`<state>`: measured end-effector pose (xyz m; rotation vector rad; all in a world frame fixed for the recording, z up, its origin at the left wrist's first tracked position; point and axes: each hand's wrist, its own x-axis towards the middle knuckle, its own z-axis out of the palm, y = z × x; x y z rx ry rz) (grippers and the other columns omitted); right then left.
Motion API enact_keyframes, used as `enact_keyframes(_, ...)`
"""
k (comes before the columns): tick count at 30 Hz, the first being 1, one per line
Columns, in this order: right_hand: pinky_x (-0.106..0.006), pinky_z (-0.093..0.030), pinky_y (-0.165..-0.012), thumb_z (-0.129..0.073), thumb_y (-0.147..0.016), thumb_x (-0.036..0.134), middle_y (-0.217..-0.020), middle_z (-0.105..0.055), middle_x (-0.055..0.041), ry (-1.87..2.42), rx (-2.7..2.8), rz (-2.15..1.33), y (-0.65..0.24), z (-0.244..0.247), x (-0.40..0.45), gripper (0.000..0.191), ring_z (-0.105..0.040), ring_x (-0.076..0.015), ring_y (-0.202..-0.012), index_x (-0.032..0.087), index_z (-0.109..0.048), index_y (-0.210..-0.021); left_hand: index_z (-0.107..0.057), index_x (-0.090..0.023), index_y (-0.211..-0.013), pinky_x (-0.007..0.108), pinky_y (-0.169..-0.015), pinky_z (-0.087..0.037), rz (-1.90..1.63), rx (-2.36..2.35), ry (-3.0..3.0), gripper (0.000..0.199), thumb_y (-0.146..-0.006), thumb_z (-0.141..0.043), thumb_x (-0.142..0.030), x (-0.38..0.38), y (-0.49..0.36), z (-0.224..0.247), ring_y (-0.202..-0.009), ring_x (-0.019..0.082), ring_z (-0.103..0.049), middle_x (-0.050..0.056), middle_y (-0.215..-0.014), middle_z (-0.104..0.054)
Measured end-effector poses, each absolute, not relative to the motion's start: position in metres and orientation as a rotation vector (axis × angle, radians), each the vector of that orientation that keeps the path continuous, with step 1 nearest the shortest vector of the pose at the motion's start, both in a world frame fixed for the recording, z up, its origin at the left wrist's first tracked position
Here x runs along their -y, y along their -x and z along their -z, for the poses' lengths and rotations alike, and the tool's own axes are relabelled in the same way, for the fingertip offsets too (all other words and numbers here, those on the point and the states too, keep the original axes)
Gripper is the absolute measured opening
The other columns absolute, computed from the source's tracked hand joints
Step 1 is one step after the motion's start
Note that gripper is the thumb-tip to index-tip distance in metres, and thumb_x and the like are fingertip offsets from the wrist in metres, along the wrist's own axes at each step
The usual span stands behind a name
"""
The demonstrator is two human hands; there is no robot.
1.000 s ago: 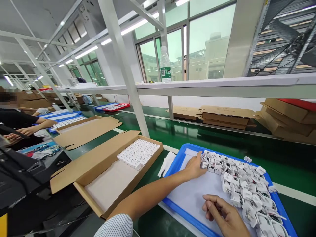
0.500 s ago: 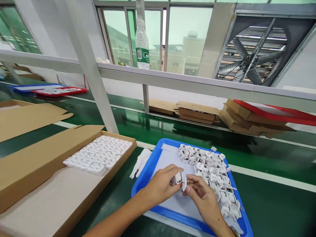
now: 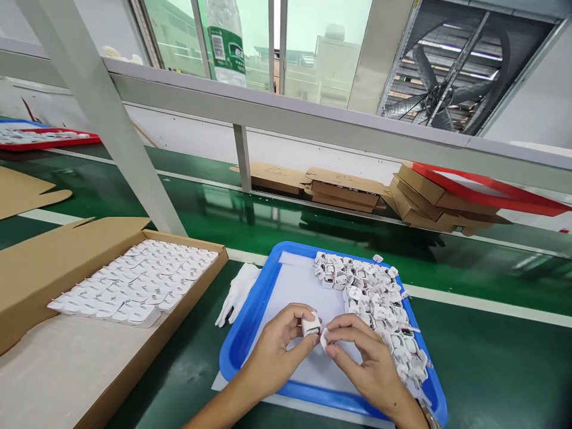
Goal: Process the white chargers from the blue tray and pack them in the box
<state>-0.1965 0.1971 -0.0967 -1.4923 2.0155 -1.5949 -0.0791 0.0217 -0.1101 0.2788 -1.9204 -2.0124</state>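
My left hand (image 3: 281, 342) is closed on a small white charger housing (image 3: 311, 325), pinched between thumb and fingers, with its open end turned toward my right hand. Between the thumb and fingertips of my right hand (image 3: 369, 351) is a thin white end cap (image 3: 324, 339). Housing and cap are close together but apart, and something thin and reddish shows between them. Both hands are above a blue tray (image 3: 243, 325) lined with white sheet. Many similar white charger pieces (image 3: 379, 313), several with caps hanging loose, fill the tray's right side.
Left of the tray lies a white glove (image 3: 239, 292). An open cardboard box (image 3: 196, 298) holds rows of white pieces (image 3: 143, 280). A slanted metal post (image 3: 102, 113) and a rail (image 3: 313, 122) cross behind. Flat cartons (image 3: 344, 190) and a red tray (image 3: 491, 187) lie farther back.
The view has shifted, so the scene sits farther left. My left hand has turned the charger housing so its open end faces more downward. My right hand still pinches the end cap beside it.
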Motion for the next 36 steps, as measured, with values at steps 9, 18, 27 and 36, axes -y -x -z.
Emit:
enact_keyframes(9,-0.041,-0.062,-0.093,-0.058,-0.093,-0.005,-0.119,-0.07,-0.0152,1.882,-2.124,1.606,0.185,0.102,-0.201,0.041,-0.068,-0.028,-0.116,0.02,-0.066,-0.125,-0.074,-0.025,-0.106,0.03,-0.079,-0.056,1.625,2.244,-0.22,0.015,-0.096,-0.063,-0.022,-0.024,0.071,0.106,-0.088,0.02,-0.065,0.007,-0.106,-0.066)
enact_keyframes(18,-0.035,-0.061,-0.073,-0.061,-0.097,0.005,-0.096,-0.071,-0.0081,1.586,-2.076,1.649,0.159,0.107,-0.198,0.03,-0.069,-0.0221,-0.084,0.024,-0.062,-0.12,-0.073,-0.022,-0.097,0.029,-0.082,-0.056,1.734,2.04,-0.254,0.009,-0.097,-0.065,-0.022,-0.033,0.07,0.111,-0.1,0.022,-0.072,0.011,-0.114,-0.07)
enact_keyframes(27,-0.038,-0.062,-0.075,-0.065,-0.098,0.015,-0.101,-0.071,-0.01,1.615,-2.26,1.575,0.167,0.107,-0.203,0.03,-0.07,-0.026,-0.09,0.025,-0.06,-0.126,-0.078,-0.02,-0.092,0.027,-0.083,-0.062,1.931,1.9,-0.299,0.014,-0.094,-0.071,-0.033,-0.031,0.071,0.116,-0.092,0.02,-0.074,0.012,-0.117,-0.071)
enact_keyframes(36,-0.036,-0.06,-0.078,-0.06,-0.098,0.004,-0.105,-0.069,-0.0113,1.755,-2.215,1.422,0.168,0.107,-0.203,0.04,-0.069,-0.0253,-0.094,0.022,-0.057,-0.134,-0.079,-0.019,-0.086,0.028,-0.078,-0.064,1.981,1.807,-0.37,0.005,-0.086,-0.077,-0.024,-0.032,0.077,0.109,-0.094,0.023,-0.075,0.012,-0.11,-0.075)
